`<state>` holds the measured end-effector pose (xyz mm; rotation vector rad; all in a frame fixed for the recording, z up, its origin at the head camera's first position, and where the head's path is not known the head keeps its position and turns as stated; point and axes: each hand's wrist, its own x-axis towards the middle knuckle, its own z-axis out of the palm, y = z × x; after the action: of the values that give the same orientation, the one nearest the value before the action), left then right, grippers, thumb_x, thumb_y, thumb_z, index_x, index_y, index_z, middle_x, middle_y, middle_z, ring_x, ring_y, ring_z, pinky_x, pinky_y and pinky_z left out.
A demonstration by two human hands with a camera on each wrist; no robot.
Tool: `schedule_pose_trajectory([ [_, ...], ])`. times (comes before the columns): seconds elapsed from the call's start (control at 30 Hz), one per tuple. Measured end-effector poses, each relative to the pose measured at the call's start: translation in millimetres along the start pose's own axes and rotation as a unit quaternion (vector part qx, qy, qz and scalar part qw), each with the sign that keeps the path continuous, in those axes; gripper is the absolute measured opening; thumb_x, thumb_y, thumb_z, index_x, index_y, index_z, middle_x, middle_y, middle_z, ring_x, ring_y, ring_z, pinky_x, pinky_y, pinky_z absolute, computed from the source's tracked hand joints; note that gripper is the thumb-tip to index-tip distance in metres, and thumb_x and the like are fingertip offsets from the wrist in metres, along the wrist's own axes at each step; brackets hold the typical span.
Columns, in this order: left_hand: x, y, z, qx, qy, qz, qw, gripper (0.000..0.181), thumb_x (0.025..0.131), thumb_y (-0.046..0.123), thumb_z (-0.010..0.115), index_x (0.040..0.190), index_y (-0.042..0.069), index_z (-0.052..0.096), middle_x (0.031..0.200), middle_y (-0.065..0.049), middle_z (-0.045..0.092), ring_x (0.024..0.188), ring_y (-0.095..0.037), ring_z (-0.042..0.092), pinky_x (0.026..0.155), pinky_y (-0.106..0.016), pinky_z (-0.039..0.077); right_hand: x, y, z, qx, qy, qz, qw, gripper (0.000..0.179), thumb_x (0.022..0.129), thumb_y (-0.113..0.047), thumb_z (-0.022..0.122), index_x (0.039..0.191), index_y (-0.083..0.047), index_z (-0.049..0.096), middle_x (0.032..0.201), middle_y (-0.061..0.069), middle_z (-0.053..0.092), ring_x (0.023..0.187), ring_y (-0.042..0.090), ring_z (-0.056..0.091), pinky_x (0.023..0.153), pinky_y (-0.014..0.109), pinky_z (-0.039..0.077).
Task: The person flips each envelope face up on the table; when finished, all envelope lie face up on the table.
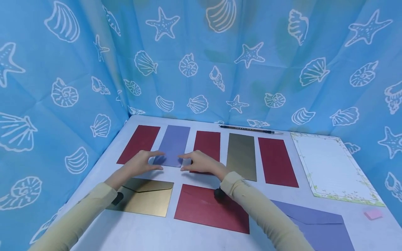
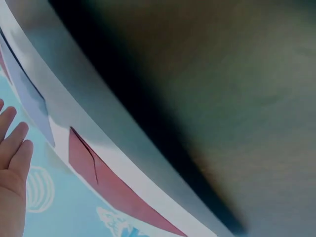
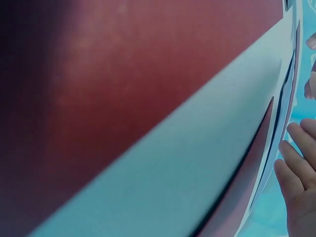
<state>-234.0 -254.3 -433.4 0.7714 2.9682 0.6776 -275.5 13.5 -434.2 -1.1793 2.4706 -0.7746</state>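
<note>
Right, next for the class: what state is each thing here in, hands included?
Left hand: thumb and fingers parted, empty
Right hand: thumb and fingers parted, empty
Back purple envelope: flat
Three back red envelopes: flat
Back gold envelope: flat
Front gold envelope: flat, flap folded down
Front red envelope: flat, flap folded down
Front purple envelope: flat, flap folded down
Brush: lying flat
Bordered sheet: flat
Pink pad: lying flat

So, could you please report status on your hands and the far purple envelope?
Left hand, right hand: empty, fingers parted. Far purple envelope: flat on the table, between two red ones. Nothing seen lying on it.
</note>
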Motion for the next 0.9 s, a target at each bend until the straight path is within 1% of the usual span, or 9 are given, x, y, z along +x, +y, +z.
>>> schedule_pose_trajectory([
  [0.1,6.1,-3.7,0.8,0.007,-0.011,-0.015,0.9998,0.063,0.077,0.026,0.083,0.132,0.006,0.059,0.129,-0.015,0.06,0.12,-0.034,0.055,0.09,-0.044,0.05,5.2,3,2,-0.017,0.007,0.002,0.9998,0.057,0.09,-0.03,0.07,0.139,-0.009,0.052,0.089,0.009,0.07,0.051,0.007,0.042,0.059,0.019,0.042],
  [0.17,8.7,-5.9,1.9,0.008,-0.019,-0.024,0.9995,0.066,0.077,0.027,0.083,0.134,0.006,0.057,0.132,-0.016,0.058,0.122,-0.034,0.054,0.09,-0.044,0.05,8.4,3,4,-0.029,0.008,0.005,0.9995,0.057,0.09,-0.03,0.07,0.14,-0.009,0.052,0.118,0.008,0.067,0.067,0.006,0.052,0.067,0.019,0.044],
  [0.23,10.9,-7.9,3.8,0.006,-0.026,-0.033,0.9991,0.069,0.077,0.028,0.083,0.136,0.005,0.055,0.134,-0.016,0.056,0.124,-0.035,0.052,0.091,-0.044,0.049,10.9,3,6,-0.035,0.008,0.008,0.9993,0.057,0.09,-0.03,0.07,0.14,-0.009,0.051,0.132,0.007,0.059,0.087,0.006,0.058,0.075,0.019,0.045],
  [0.27,12.0,-8.7,5.1,0.008,-0.028,-0.035,0.9989,0.07,0.077,0.029,0.083,0.137,0.006,0.054,0.135,-0.016,0.055,0.125,-0.035,0.051,0.092,-0.044,0.049,11.9,2,6,-0.039,0.006,0.008,0.9992,0.057,0.09,-0.03,0.069,0.14,-0.009,0.051,0.134,0.007,0.058,0.095,0.006,0.057,0.077,0.02,0.045],
  [0.37,14.8,-9.7,8.6,0.009,-0.031,-0.042,0.9986,0.073,0.077,0.032,0.082,0.138,0.005,0.053,0.137,-0.017,0.054,0.126,-0.035,0.049,0.092,-0.044,0.049,12.6,0,7,-0.049,0.001,0.011,0.9987,0.056,0.09,-0.03,0.069,0.139,-0.009,0.052,0.133,0.008,0.058,0.1,0.009,0.058,0.078,0.02,0.045],
  [0.47,16.2,-9.4,10.7,0.01,-0.029,-0.047,0.9984,0.074,0.076,0.033,0.083,0.137,0.004,0.053,0.136,-0.018,0.054,0.126,-0.036,0.05,0.091,-0.044,0.049,12.7,-1,8,-0.059,0.0,0.012,0.9982,0.054,0.09,-0.029,0.07,0.138,-0.009,0.054,0.13,0.008,0.061,0.094,0.009,0.056,0.074,0.02,0.044],
  [0.57,16.3,-9.2,11.4,0.013,-0.028,-0.051,0.9982,0.073,0.076,0.033,0.083,0.136,0.004,0.054,0.134,-0.019,0.055,0.124,-0.037,0.051,0.09,-0.044,0.05,12.6,-1,8,-0.06,-0.003,0.015,0.9981,0.053,0.09,-0.029,0.07,0.137,-0.009,0.055,0.115,0.009,0.068,0.08,0.011,0.054,0.068,0.02,0.042],
  [0.73,16.5,-10.5,12.7,0.018,-0.024,-0.05,0.9983,0.072,0.077,0.035,0.082,0.136,0.003,0.055,0.133,-0.019,0.056,0.122,-0.036,0.053,0.089,-0.043,0.051,11.6,-1,7,-0.056,-0.007,0.019,0.9982,0.052,0.09,-0.028,0.07,0.136,-0.009,0.056,0.094,0.007,0.07,0.068,0.01,0.048,0.061,0.019,0.04],
  [0.9,16.8,-11.2,13.2,0.029,-0.023,-0.045,0.9983,0.07,0.077,0.034,0.081,0.135,0.003,0.056,0.132,-0.018,0.057,0.12,-0.035,0.055,0.089,-0.041,0.051,10.0,-2,6,-0.048,-0.017,0.02,0.9985,0.051,0.091,-0.025,0.069,0.137,-0.01,0.055,0.064,0.002,0.057,0.051,0.008,0.039,0.055,0.019,0.037],
])
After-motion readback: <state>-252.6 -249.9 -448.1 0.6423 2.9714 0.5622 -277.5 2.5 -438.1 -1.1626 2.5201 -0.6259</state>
